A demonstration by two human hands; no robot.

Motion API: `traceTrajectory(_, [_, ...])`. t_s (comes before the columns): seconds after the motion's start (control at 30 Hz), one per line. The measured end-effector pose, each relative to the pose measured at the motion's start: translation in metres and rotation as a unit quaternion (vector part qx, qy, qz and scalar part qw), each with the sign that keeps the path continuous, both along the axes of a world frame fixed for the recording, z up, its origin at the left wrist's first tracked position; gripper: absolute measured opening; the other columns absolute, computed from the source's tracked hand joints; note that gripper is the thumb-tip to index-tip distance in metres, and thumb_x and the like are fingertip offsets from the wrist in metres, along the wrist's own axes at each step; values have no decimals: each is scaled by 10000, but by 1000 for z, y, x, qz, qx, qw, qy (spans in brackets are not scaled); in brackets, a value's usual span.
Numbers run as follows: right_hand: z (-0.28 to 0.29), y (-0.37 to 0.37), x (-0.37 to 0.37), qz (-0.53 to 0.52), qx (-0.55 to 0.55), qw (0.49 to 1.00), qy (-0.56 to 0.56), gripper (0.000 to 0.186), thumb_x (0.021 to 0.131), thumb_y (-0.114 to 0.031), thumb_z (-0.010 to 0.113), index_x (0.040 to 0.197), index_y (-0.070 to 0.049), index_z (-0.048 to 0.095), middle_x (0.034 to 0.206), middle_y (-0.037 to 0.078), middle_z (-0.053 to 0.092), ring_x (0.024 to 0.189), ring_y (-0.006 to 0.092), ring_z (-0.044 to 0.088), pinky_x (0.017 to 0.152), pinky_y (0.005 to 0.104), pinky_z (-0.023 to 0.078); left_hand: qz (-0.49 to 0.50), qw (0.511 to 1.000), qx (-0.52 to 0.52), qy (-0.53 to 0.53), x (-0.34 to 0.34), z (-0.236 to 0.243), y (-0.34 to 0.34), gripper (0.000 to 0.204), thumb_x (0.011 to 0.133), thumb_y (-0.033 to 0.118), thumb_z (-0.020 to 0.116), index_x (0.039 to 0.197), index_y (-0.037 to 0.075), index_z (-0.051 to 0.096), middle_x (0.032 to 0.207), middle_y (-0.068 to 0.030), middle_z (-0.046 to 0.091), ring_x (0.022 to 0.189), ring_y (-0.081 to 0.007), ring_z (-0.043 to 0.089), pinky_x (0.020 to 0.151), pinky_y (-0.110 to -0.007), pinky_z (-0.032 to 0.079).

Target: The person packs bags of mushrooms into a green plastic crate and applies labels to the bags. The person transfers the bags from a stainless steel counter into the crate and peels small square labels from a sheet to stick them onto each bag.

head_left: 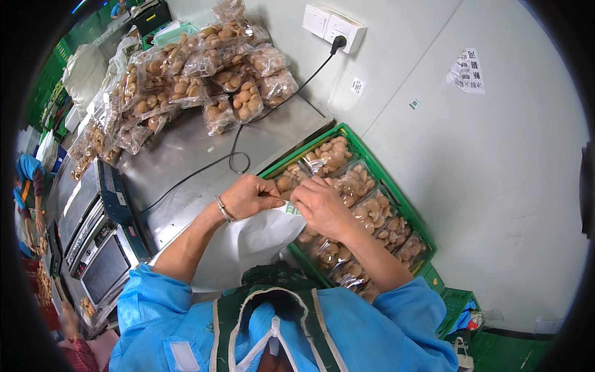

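My left hand (248, 196) pinches the upper edge of a white sheet (248, 245), which hangs down in front of me. At the sheet's corner is a small green-and-white label (292, 209). My right hand (322, 208) is closed with its fingertips at that label; the exact grip is partly hidden. Under my right hand and forearm stands a green crate (406, 224), filled with clear packs of brown mushrooms (370, 211). My forearm covers part of the packs.
A large heap of bagged mushrooms (214, 59) lies on the steel table (167, 167). Scales with a screen (106, 266) stand at left. A black cable (235, 149) runs to a wall socket (334, 28). Another green crate (455, 307) sits lower right. Co-workers (31, 180) are at far left.
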State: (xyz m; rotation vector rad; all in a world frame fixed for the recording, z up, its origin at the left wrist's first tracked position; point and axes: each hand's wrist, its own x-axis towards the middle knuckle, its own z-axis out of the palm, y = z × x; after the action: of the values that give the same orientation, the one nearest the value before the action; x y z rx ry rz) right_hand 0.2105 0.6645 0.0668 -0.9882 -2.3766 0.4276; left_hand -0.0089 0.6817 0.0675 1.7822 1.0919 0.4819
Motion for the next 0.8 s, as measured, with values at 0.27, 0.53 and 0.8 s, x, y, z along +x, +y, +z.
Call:
traceTrajectory(0.27, [-44, 42, 40, -28, -199, 951, 237, 56, 879, -97, 565, 866, -58, 602, 865, 72, 611, 794, 203, 583, 752, 349, 443, 16, 995, -18, 93, 12, -18, 25, 188, 822, 199, 675, 818, 11, 678, 642, -127, 612, 560, -189, 524, 576, -316, 444])
traceTrajectory(0.53, [-172, 188, 142, -330, -287, 883, 170, 177, 797, -160, 664, 844, 10, 646, 756, 102, 662, 687, 189, 617, 649, 328, 470, 74, 990, -63, 105, -3, -18, -4, 133, 824, 146, 677, 836, 15, 695, 701, -72, 670, 606, -121, 585, 581, -270, 470])
traceTrajectory(0.8, [-182, 210, 142, -411, -95, 903, -84, 254, 764, -246, 718, 815, -19, 616, 811, 180, 664, 776, 387, 627, 704, 464, 487, 128, 984, -105, 66, -2, -4, -10, 112, 820, 118, 704, 854, 10, 703, 681, -63, 660, 595, -104, 574, 561, -256, 468])
